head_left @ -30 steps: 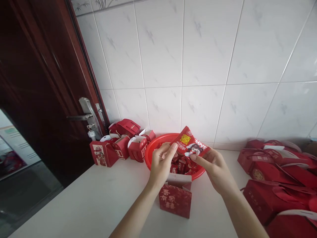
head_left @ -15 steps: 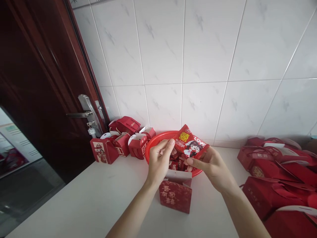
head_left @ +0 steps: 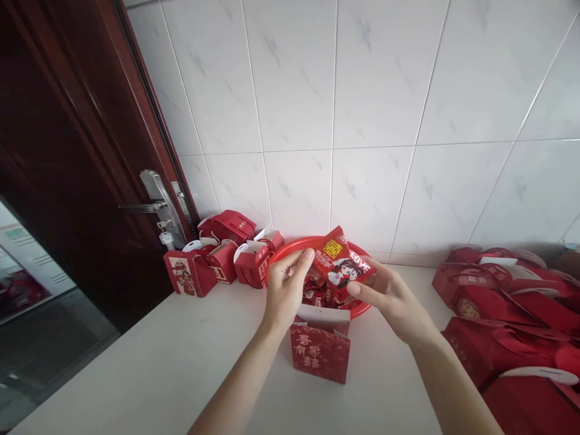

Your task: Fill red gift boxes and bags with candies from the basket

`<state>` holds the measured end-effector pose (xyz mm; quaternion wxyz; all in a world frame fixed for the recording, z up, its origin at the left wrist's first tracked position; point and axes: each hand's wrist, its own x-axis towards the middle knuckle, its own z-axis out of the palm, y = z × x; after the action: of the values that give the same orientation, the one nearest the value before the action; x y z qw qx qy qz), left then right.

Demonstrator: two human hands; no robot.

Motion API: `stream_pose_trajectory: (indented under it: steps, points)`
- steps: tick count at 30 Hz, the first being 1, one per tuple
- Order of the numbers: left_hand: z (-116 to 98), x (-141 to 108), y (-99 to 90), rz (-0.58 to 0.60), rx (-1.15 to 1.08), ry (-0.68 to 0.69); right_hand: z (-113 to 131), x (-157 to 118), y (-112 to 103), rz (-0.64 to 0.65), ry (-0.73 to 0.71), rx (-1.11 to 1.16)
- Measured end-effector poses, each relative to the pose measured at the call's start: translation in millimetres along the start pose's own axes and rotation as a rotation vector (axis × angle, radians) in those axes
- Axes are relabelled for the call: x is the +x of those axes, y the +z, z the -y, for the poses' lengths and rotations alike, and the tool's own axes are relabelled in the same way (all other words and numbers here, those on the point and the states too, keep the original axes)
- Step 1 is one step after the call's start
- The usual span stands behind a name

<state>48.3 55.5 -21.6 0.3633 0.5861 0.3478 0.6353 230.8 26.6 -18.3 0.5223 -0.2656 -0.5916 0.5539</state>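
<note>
A red candy packet (head_left: 341, 263) with yellow characters and a cartoon couple is held up between my hands. My left hand (head_left: 288, 283) pinches its left edge, thumb on top. At the packet's right side, my right hand (head_left: 390, 297) grips it between thumb and fingers. Beneath it is a round red plastic basket (head_left: 276, 261) with small red-wrapped sweets (head_left: 315, 297) inside. In front of the basket stands a small red gift box (head_left: 321, 353) with pale lettering, its top open. The fingers behind the packet are partly hidden.
Several red gift boxes (head_left: 190, 275) stand at the left by the wall and the dark wooden door (head_left: 81, 121). More red boxes (head_left: 507, 302) are piled on the right of the white table (head_left: 172, 368). A tiled wall (head_left: 299, 90) rises behind.
The packet has shifted slightly left and turned a little in my hands. My right hand's fingers have moved a bit along its right side. The view has shifted slightly.
</note>
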Motion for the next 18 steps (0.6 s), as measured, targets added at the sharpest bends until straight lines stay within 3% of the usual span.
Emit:
stream_pose_trajectory:
  steps: [9,18]
  points:
    - [-0.8,-2.8,6.1,0.065,-0.089,-0.012,-3.6,0.3,-7.8,-0.083,0.006,0.004]
    - [-7.7,-2.6,8.0,0.197,-0.099,-0.095,3.4,-1.9,-7.7,-0.008,-0.016,-0.138]
